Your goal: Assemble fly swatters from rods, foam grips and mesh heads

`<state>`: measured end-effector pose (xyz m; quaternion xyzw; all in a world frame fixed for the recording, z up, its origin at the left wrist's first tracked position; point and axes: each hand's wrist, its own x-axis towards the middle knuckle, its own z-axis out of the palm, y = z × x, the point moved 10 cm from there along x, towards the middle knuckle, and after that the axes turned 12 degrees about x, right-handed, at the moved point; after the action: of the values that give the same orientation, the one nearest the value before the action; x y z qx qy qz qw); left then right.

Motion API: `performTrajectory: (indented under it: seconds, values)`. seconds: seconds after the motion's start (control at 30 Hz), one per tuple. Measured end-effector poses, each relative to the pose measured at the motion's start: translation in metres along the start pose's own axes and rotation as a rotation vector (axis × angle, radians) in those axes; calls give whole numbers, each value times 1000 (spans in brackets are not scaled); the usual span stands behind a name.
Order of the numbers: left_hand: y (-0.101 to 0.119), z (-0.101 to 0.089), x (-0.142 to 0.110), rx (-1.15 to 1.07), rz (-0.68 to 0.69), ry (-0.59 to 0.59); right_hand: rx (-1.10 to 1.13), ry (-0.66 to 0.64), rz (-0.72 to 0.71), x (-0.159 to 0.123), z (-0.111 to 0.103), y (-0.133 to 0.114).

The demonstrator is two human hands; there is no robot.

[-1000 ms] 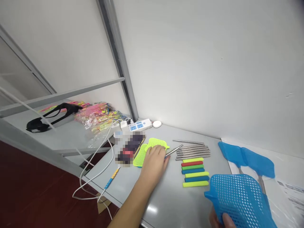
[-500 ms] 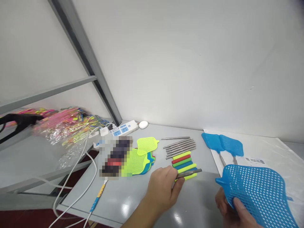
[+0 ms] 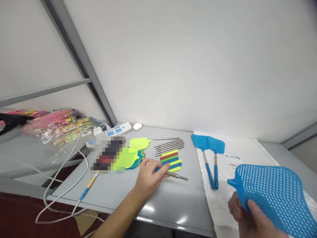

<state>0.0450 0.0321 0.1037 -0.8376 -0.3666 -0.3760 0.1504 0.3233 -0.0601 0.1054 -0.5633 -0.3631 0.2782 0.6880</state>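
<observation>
My left hand [image 3: 151, 173] is closed around a thin metal telescopic rod [image 3: 177, 175], which points to the right over the table. A bit of blue shows between its fingers; whether that is a tube in the grip I cannot tell. Just beyond the fingers lie short coloured handle tubes [image 3: 169, 158] in yellow, red, green and blue. At the lower right, my right hand [image 3: 252, 215] pinches a blue perforated fly swatter head [image 3: 274, 188] near its narrow neck, which points left. Several metal rods [image 3: 170, 145] lie side by side behind the tubes.
Two blue fly swatters [image 3: 209, 148] with blue grips rest on a white plastic bag [image 3: 237, 142]. Left of the rods are stacked swatter heads [image 3: 128, 157], a power strip [image 3: 119, 130] and a white cable [image 3: 85, 162]. Bagged colourful items [image 3: 59, 124] sit at far left.
The view has shifted right, so table items appear further left. My left hand has moved in beside the tubes, and the rod now tilts down to the right. My right hand still holds the swatter head.
</observation>
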Motion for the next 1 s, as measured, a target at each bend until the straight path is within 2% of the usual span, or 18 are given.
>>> performTrajectory:
  seconds: [0.07, 0.13, 0.23, 0.37, 0.47, 0.8, 1.0]
  values:
    - [13, 3, 1, 74, -10, -14, 44, -13, -8, 16, -2, -8]
    - [23, 10, 1, 121, -44, -39, 106, -46, 4, 26, 4, -7]
    - [31, 17, -2, 148, -103, -55, 148, -173, 96, 25, 24, 18]
    - [25, 22, -10, 163, -152, -71, 137, -313, 220, 5, 47, 57]
    - [17, 21, -15, 157, -184, -74, 142, -305, 221, -3, 54, 66]
    - [13, 20, -21, 18, -137, -57, 117, -305, 126, -24, 84, 52]
    - [13, 18, -18, -31, -155, -64, 95, -234, 78, -35, 76, 52]
